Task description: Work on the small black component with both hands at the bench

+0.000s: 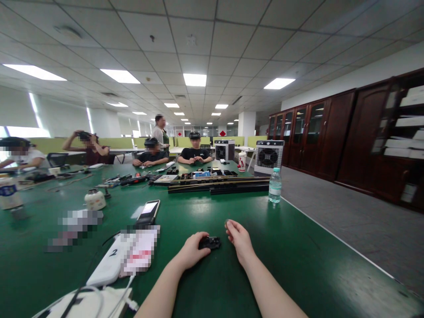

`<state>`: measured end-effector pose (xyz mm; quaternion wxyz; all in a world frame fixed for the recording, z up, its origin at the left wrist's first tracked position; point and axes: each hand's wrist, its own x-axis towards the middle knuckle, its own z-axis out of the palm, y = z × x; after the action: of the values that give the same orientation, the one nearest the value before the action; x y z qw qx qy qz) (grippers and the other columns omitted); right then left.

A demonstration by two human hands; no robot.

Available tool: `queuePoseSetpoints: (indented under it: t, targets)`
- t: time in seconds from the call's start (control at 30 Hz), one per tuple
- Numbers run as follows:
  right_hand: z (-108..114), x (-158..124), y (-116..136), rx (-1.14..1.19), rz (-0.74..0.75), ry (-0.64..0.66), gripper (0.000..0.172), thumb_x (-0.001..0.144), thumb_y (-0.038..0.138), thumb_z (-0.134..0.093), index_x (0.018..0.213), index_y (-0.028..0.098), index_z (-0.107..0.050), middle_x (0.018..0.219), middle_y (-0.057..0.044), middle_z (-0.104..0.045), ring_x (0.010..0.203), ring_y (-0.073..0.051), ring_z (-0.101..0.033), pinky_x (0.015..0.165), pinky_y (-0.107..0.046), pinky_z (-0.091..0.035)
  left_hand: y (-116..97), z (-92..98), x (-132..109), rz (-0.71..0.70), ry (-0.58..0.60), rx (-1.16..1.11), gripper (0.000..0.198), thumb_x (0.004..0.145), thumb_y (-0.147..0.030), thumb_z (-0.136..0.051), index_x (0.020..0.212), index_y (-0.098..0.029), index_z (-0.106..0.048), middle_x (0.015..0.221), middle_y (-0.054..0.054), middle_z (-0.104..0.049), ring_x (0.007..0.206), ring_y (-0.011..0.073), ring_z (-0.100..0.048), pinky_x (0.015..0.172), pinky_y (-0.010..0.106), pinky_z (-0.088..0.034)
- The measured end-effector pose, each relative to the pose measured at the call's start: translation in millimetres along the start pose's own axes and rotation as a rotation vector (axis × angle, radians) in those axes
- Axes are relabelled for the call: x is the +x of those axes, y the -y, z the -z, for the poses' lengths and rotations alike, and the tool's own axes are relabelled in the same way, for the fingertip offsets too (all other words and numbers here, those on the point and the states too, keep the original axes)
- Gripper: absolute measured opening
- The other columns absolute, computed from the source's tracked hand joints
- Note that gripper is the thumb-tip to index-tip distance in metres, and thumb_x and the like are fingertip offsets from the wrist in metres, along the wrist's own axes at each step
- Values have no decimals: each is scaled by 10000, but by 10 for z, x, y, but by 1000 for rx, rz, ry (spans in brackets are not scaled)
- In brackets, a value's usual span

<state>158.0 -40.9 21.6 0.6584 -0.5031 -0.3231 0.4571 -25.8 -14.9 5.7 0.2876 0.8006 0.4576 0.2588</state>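
On the green table (205,212), my left hand (193,250) is closed around the left end of a small black part (210,242), its thumb at the near side and its fingers at the far side. My right hand (239,238) is just to the right of the part and apart from it. Its thumb and index finger pinch something small that I cannot make out. The other fingers of that hand are curled in.
A phone (149,213), a white device marked 2 (107,261) and cables lie to the left. Long black bars (218,185) and a water bottle (274,187) stand beyond my hands. A jar (95,199) is at the left. Several people sit across the table.
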Motion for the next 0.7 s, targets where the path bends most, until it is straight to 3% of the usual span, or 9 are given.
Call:
queuePoseSetpoints:
  t: [0.3, 0.5, 0.7]
  targets:
    - [-20, -18, 4, -52, 44, 30, 479, 515, 443, -757, 895, 172, -650, 864, -76, -699, 743, -190, -623, 593, -261, -453, -43, 16, -13, 16, 3, -8, 502, 663, -212, -639, 1152, -163, -538, 1165, 91, -595, 1083, 232, -540, 975, 318, -384]
    - [-49, -14, -16, -80, 170, 135, 436, 502, 477, -761, 801, 177, -661, 844, -81, -705, 845, -240, -638, 757, -344, -489, -46, 18, -15, 11, -3, -3, 499, 658, -199, -632, 1149, -168, -545, 1164, 85, -596, 1086, 231, -537, 979, 320, -382]
    - [-50, -17, -88, -249, 300, 261, 321, 615, 419, -704, 837, 189, -673, 842, -63, -704, 815, -222, -635, 781, -349, -481, -60, 21, -19, 1, -10, 13, 488, 660, -192, -626, 1142, -178, -549, 1154, 78, -599, 1081, 226, -538, 976, 315, -383]
